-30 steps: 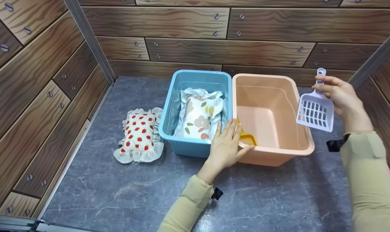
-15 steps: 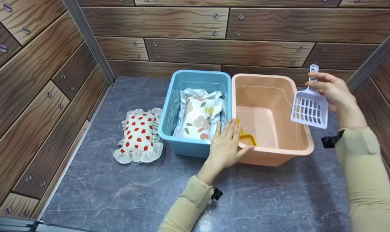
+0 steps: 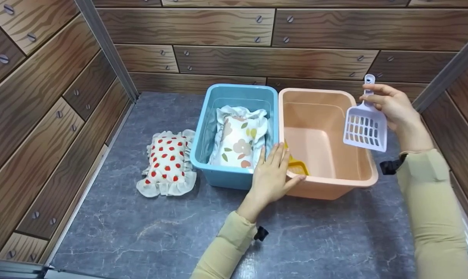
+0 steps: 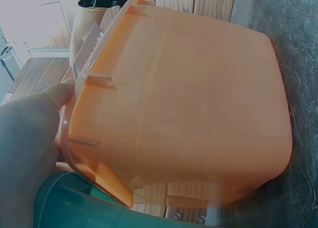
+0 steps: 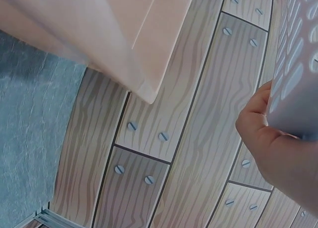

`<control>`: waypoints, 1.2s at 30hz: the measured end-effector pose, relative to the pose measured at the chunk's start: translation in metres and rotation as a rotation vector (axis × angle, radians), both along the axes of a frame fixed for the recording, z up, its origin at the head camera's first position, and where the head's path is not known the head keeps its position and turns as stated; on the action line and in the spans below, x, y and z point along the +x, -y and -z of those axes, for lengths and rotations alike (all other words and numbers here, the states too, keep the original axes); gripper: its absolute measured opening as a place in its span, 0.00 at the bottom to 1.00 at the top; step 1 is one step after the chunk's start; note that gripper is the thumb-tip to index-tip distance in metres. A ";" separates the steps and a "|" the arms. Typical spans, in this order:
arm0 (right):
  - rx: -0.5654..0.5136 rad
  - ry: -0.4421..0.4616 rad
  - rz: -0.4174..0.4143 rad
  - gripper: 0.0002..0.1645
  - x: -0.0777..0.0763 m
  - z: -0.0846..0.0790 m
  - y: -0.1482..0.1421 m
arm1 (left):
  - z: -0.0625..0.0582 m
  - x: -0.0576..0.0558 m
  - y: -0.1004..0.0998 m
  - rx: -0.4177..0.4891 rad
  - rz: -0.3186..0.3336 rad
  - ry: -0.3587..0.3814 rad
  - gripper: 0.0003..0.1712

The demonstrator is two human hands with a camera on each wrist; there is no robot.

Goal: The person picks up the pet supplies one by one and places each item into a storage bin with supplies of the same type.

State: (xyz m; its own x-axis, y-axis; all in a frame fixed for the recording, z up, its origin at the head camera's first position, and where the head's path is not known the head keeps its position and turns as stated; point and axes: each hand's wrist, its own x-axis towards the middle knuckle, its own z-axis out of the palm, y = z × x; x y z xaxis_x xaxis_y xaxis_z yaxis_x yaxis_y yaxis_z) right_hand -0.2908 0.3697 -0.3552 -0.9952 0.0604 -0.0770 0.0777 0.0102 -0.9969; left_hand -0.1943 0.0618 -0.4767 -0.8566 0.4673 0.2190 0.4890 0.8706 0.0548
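My right hand [image 3: 397,110] pinches the handle of a pale lilac slotted litter scoop [image 3: 365,127], whose blade hangs down over the right rim of the peach bin [image 3: 336,181]. In the right wrist view the scoop [image 5: 294,79] shows only in part, beside the curled fingers [image 5: 256,121]. My left hand [image 3: 270,176] lies with straight fingers across the adjoining rims of the blue bin [image 3: 222,167] and the peach bin. Inside the peach bin, at its near left corner, is a yellow scoop [image 3: 297,167], partly hidden by that hand. A flower-print pillow [image 3: 237,141] with ruffles lies in the blue bin.
A strawberry-print ruffled pillow [image 3: 167,161] lies on the dark marbled surface [image 3: 148,232], left of the blue bin. Wood-patterned walls [image 3: 226,29] enclose the back and both sides, with grey metal posts [image 3: 110,50] at the corners.
My right hand has carried the lilac scoop left and slightly up, from beyond the peach bin's right side to over its rim. The left hand stays where it was.
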 end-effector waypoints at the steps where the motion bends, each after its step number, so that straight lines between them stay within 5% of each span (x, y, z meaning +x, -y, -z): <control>1: 0.003 0.001 0.002 0.12 -0.001 0.000 0.001 | 0.000 0.000 0.000 0.000 0.000 0.000 0.48; 36: -0.002 0.021 -0.053 0.12 -0.016 -0.009 0.032 | -0.002 0.000 -0.002 -0.051 -0.024 0.010 0.49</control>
State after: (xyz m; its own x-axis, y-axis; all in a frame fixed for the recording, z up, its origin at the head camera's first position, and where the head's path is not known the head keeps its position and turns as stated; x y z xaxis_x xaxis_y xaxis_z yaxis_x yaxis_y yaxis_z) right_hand -0.3072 0.3376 -0.3463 -0.9952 0.0070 -0.0981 0.0981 0.0129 -0.9951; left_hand -0.1942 0.0634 -0.4747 -0.8696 0.4571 0.1865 0.4677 0.8838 0.0145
